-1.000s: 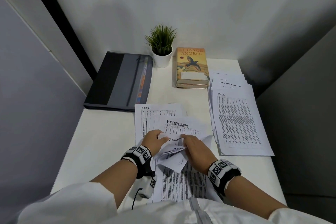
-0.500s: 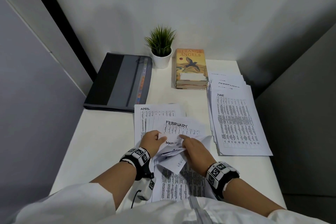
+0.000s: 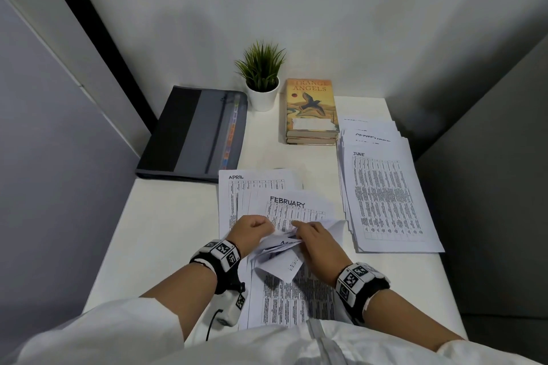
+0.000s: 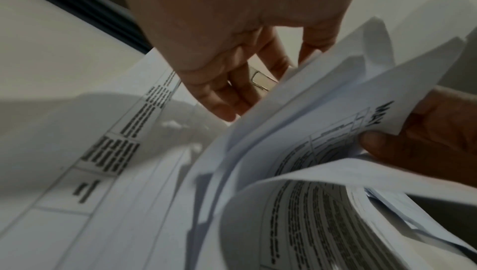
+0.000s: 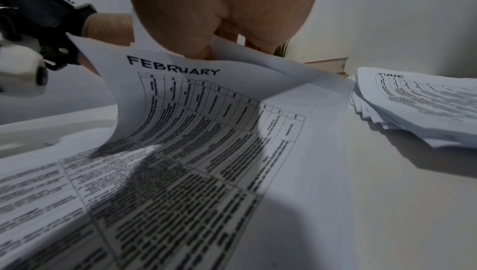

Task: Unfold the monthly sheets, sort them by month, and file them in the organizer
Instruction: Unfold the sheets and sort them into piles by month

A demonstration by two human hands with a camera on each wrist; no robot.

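Both hands, the left hand (image 3: pixel 252 230) and right hand (image 3: pixel 315 241), are pinching a folded monthly sheet (image 3: pixel 280 258) over the FEBRUARY sheet (image 3: pixel 296 206) at the bench's (image 3: pixel 166 231) near edge; the organizer (image 3: pixel 192 133) is lying closed at the far left. The JUNE stack (image 3: pixel 385 198) is sitting to the right.

bare worktop (image 3: pixel 166 231) runs down the left of the frame, from the closed organizer (image 3: pixel 192 133) at upper left to the near edge; a hand could pass there. a narrow bare strip lies between the april sheet (image 3: pixel 237 187) and the june pile (image 3: pixel 385 201). walls close in on the left, back and right. at the back, the potted plant (image 3: pixel 262 80) and stacked books (image 3: pixel 311 112) stand just beside each other. both hands (image 3: pixel 252 230) and loose sheets crowd the lower centre.
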